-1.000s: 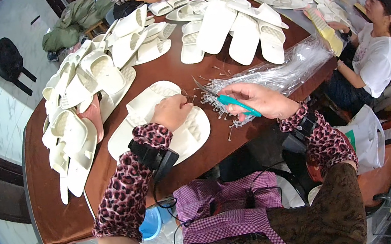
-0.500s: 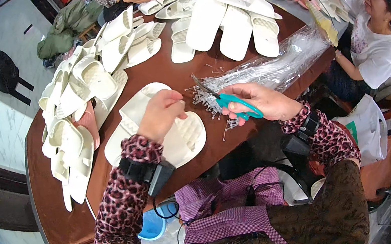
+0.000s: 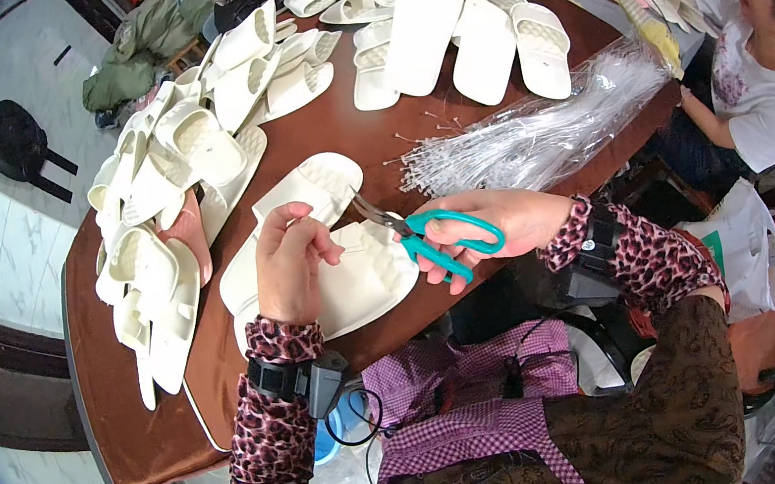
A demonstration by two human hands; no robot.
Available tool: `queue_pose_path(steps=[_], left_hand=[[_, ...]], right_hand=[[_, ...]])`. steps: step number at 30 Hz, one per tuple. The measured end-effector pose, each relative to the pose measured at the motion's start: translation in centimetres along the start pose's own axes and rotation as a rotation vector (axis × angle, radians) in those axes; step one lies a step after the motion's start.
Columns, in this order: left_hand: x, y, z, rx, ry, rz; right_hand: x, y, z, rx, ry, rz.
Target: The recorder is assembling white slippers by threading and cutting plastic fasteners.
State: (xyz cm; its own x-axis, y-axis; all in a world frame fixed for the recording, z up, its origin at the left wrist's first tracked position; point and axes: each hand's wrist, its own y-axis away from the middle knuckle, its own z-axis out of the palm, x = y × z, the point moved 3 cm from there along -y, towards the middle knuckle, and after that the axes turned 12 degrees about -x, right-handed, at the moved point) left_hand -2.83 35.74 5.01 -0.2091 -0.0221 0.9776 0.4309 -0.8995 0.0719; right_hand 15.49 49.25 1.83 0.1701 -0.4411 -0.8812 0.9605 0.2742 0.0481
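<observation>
Left hand (image 3: 289, 269): raised over the near pair, fingers loosely curled, thumb toward the fingertips; whether something thin is pinched there, I cannot tell.
Right hand (image 3: 505, 222): closed around the handles of the scissors, palm turned partly up.
Scissors (image 3: 455, 235): teal handles spread apart, dark blades pointing up and left, between the two hands and above the near pair.
Near pair (image 3: 370, 290): two cream slippers side by side on the surface, in front of the person, partly hidden by the left hand.
Strands (image 3: 541, 129): a long bundle of clear plastic, lying on the surface beyond the right hand, small white ends toward the left.
Left pile (image 3: 203, 144): cream slippers heaped along the left side, with a pink slipper (image 3: 192, 239) among them.
Far pile (image 3: 421, 32): more cream slippers, overlapping, some sole up.
Surface (image 3: 282, 138): brown, with a curved left end.
Co-worker (image 3: 756, 92): at the right, in a white shirt, one arm stretched to a slipper at the far side.
Bag (image 3: 748, 253): white, at the right, below the co-worker.
Bucket (image 3: 330, 441): blue, below the near edge.
</observation>
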Motion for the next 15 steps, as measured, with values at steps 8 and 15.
queue_pose_path(steps=[8, 15], left_hand=[[-0.6, 0.4, -0.1, -0.003, 0.062, 0.056], [-0.5, 0.7, 0.1, -0.003, 0.021, 0.05]], right_hand=[[-0.5, -2.7, 0.2, -0.059, -0.04, 0.109], [-0.4, -4.2, -0.1, -0.048, -0.058, 0.07]])
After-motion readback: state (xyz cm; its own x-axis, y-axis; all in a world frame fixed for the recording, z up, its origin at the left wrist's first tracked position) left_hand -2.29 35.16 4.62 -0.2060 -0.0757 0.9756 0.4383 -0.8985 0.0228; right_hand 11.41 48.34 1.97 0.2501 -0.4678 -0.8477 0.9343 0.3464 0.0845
